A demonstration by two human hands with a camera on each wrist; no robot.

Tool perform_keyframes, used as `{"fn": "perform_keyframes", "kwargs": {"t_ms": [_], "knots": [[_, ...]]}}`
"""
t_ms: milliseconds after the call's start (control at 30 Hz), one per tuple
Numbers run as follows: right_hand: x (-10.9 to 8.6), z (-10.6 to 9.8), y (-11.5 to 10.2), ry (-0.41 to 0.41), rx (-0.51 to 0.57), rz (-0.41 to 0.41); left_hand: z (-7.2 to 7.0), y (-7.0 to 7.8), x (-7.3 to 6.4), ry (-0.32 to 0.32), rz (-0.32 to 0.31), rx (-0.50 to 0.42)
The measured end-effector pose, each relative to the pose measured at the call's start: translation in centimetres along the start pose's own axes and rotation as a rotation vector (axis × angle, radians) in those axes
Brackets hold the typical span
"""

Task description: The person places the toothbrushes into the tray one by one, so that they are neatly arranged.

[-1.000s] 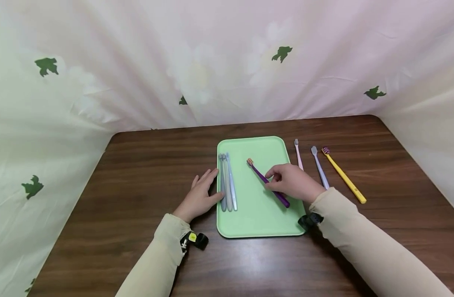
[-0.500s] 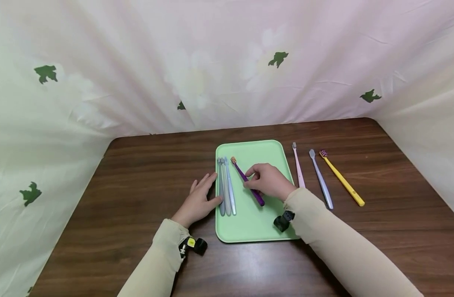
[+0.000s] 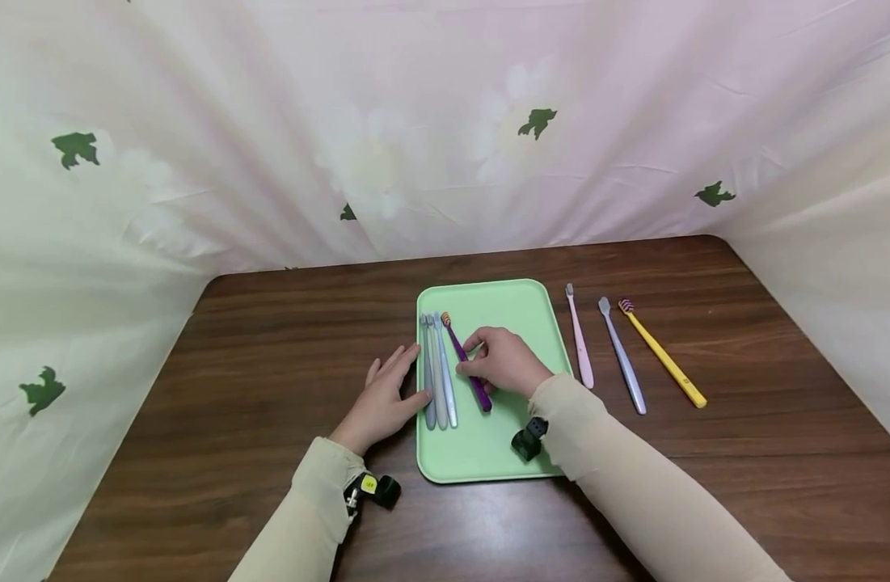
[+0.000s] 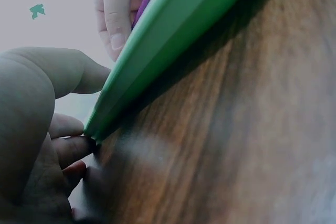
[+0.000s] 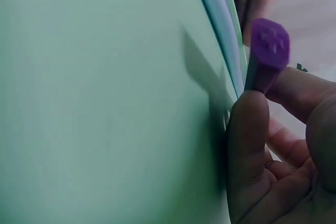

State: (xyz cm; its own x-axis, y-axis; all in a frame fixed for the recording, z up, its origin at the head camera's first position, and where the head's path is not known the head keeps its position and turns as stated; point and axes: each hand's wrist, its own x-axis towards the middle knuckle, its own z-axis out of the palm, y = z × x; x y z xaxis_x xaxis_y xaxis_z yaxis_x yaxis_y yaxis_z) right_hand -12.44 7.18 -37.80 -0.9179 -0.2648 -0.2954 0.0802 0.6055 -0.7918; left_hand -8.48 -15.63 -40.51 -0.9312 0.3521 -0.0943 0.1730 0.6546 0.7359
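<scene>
While the right hand (image 3: 504, 361) pinches the purple toothbrush (image 3: 465, 360) mid-handle, hiding that stretch, it lies on the green tray (image 3: 517, 307) just beside three greyish toothbrushes (image 3: 437, 372) at 9 o'clock. Left hand (image 3: 383, 398) rests flat, fingers relaxed, touching the tray's edge; fingertips blur in the wrist view.

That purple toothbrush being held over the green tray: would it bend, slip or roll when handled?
The purple toothbrush probably stays stiff: its thin handle looks straight in the right hand. It seems light, pinched by fingertips alone. Its end looks faceted in the wrist view, so it likely won't roll on the green tray.
</scene>
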Motion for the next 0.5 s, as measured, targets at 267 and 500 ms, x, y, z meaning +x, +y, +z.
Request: {"fn": "perform_keyframes", "kwargs": {"t_ms": [267,500], "knots": [[-0.16,0.75,-0.02,0.007,0.023,0.021,0.21,0.05,-0.11,0.006,0.003,0.003],[-0.10,1.04,0.04,-0.015,0.069,-0.025,0.07,0.09,-0.07,0.007,0.002,-0.005]]}}
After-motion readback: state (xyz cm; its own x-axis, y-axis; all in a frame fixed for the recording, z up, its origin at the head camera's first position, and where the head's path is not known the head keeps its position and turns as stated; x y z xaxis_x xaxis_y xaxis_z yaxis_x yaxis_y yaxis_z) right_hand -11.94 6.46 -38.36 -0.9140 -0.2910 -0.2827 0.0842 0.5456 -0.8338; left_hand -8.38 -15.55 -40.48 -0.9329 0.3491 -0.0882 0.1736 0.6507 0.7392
